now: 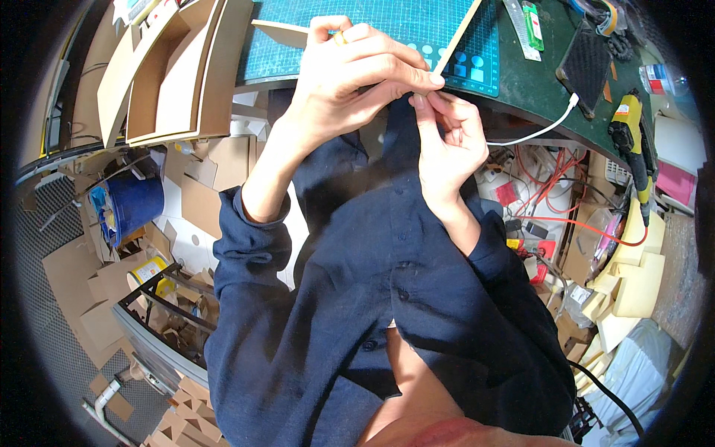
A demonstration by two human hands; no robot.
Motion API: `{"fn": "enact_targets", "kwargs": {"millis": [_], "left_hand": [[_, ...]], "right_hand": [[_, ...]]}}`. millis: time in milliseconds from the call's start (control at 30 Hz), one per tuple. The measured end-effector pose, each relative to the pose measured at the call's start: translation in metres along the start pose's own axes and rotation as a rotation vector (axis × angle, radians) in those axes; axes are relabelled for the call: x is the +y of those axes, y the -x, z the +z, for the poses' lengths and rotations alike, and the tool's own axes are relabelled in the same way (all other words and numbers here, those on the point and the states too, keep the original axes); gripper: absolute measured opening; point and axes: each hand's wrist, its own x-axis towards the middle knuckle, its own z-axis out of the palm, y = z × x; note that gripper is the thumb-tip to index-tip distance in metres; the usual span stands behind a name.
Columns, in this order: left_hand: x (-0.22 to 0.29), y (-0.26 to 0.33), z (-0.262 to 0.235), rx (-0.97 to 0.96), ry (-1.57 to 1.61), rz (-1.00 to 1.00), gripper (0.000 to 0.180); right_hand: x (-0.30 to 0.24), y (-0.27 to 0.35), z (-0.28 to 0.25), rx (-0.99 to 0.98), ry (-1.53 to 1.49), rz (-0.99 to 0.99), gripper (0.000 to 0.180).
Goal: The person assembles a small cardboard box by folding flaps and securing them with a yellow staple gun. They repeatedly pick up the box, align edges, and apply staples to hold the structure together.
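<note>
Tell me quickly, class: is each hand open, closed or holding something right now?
Left hand: closed, pinching the thin tan strip.
Right hand: closed, fingertips at the strip's near end.

Bright light falls across the green surface (530, 83) I see at the upper right of the frame. At middle left, a blue bin (143, 207) stands near flat cardboard (97, 292) strewn over dark, textured floor (48, 246). Crumpled pale-blue sheeting (633, 366) lies at lower right.

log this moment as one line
left hand: pinching thin pale strip | right hand: pinching its near end | cutting mat: beyond hands | cardboard box: left of mat
</note>
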Motion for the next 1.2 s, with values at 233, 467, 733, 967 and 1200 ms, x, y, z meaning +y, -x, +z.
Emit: {"fn": "enact_targets", "kwargs": {"millis": [233,467,733,967,1200], "left_hand": [[0.002,0.001,0.001,0.015,0.007,-0.012,0.025],[0.002,-0.001,0.001,0.021,0.024,-0.018,0.026],[-0.003,0.000,0.002,0.016,0.073,0.011,0.027],[-0.001,-0.003,0.001,0.048,0.104,0.003,0.026],[-0.002,-0.002,0.002,0.017,0.064,-0.009,0.025]], "right_hand": [[-0.006,-0.006,-0.001,-0.027,0.063,-0.017,0.026],[0.004,-0.002,0.002,0.006,-0.010,-0.001,0.020],[0.001,-0.001,0.004,-0.001,-0.062,0.033,0.016],[-0.001,-0.002,0.005,-0.026,-0.049,0.003,0.015],[-0.003,-0.001,0.007,-0.016,-0.083,0.033,0.014]]}}
